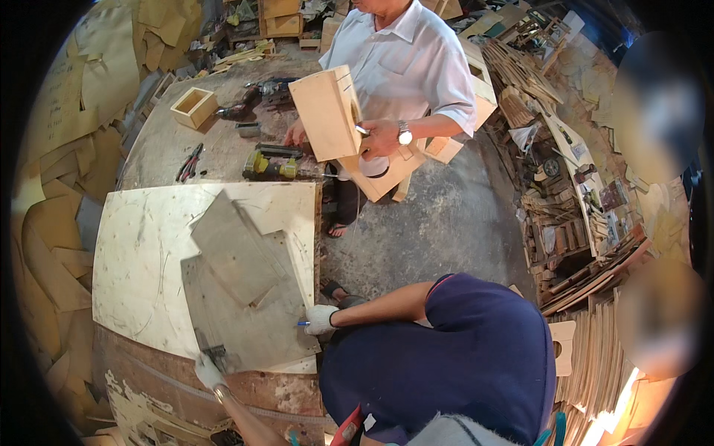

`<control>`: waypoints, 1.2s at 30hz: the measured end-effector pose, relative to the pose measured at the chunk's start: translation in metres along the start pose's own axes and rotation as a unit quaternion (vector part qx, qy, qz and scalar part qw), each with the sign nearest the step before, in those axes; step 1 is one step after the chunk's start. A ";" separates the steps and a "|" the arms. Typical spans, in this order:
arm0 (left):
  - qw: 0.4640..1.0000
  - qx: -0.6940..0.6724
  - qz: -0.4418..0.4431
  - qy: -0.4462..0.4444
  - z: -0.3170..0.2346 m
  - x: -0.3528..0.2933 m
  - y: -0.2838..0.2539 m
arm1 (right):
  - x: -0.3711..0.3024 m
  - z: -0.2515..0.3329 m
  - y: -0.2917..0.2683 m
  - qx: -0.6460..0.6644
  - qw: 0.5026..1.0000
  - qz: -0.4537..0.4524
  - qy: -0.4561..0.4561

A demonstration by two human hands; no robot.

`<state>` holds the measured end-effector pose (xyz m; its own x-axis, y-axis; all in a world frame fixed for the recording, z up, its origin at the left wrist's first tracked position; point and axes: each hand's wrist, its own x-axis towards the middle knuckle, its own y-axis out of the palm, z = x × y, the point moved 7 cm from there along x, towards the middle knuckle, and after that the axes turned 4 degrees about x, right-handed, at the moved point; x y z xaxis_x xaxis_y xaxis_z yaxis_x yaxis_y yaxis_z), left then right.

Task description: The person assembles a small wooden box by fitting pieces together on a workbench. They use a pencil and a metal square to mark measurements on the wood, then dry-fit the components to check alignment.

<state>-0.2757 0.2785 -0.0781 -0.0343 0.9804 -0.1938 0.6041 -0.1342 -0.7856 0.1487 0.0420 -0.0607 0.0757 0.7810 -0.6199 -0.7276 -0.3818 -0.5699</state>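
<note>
A flat grey sheet with angular, cut-out edges [249, 312] lies over a pale plywood panel [141, 260] on the workbench. My left hand [210, 372], in a white glove, grips the sheet's lower left edge beside a dark patch; the fingertips are partly hidden. At the right edge of the sheet is my right hand [321, 320], gloved too and closed around a blue pen [303, 323]. The pen points left over the sheet. Faint curved pencil lines show on the plywood.
Across the bench a person in a white shirt [409, 67] holds a wooden box [323, 111]. A yellow-green power drill [271, 167], pliers [190, 163] and a small open wooden box [194, 108] lie on the far bench. Stacked boards [595, 357] stand at right.
</note>
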 end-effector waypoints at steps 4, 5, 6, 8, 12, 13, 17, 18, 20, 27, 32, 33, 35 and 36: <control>0.992 0.046 0.113 0.019 -0.045 0.047 0.016 | 0.030 -0.004 0.055 -0.109 0.944 0.154 -0.270; 0.993 0.098 0.058 0.006 -0.010 0.050 -0.014 | 0.034 0.019 0.049 -0.056 0.948 0.216 -0.226; 0.991 0.126 0.045 0.007 -0.057 0.039 -0.007 | 0.030 0.006 0.030 0.009 0.962 0.244 -0.125; 0.988 0.128 -0.079 0.020 -0.058 0.017 -0.032 | 0.044 0.023 -0.018 0.198 0.963 0.128 -0.132; 0.979 -0.126 -0.151 -0.046 -0.054 -0.074 -0.023 | 0.075 0.015 -0.139 0.098 0.979 -0.171 -0.062; 0.961 -0.226 -0.152 -0.046 -0.051 -0.106 -0.009 | 0.097 -0.006 -0.144 0.065 0.987 -0.147 -0.019; 0.889 -0.367 -0.197 -0.192 -0.073 -0.237 0.013 | 0.122 0.033 -0.139 -0.008 1.000 0.011 0.019; 0.887 -0.353 -0.209 -0.212 -0.069 -0.254 0.026 | 0.139 0.048 -0.126 0.059 0.997 0.059 -0.007; 0.890 -0.323 -0.211 -0.243 -0.069 -0.272 0.047 | 0.187 0.073 -0.100 0.205 0.968 0.143 -0.037; 0.925 -0.225 -0.152 -0.265 -0.072 -0.315 0.114 | 0.163 0.216 -0.126 0.117 0.949 0.024 -0.291; 0.872 -0.366 -0.136 -0.296 -0.113 -0.312 0.136 | 0.135 0.091 -0.188 -0.140 0.932 -0.240 -0.233; 0.890 -0.324 -0.115 -0.299 -0.118 -0.309 0.137 | 0.134 0.066 -0.198 -0.166 0.934 -0.232 -0.217; 0.921 -0.233 -0.076 -0.303 -0.127 -0.302 0.134 | 0.135 0.031 -0.215 -0.214 0.935 -0.213 -0.185; 0.911 -0.258 -0.110 -0.302 -0.124 -0.303 0.137 | 0.134 0.028 -0.214 -0.218 0.937 -0.202 -0.181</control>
<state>-0.0840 -0.0192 -0.0538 -0.5374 0.6960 -0.4762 0.8183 0.2938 -0.4940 0.2955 0.2426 -0.0067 -0.0085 0.9920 -0.1263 -0.3354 -0.1218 -0.9342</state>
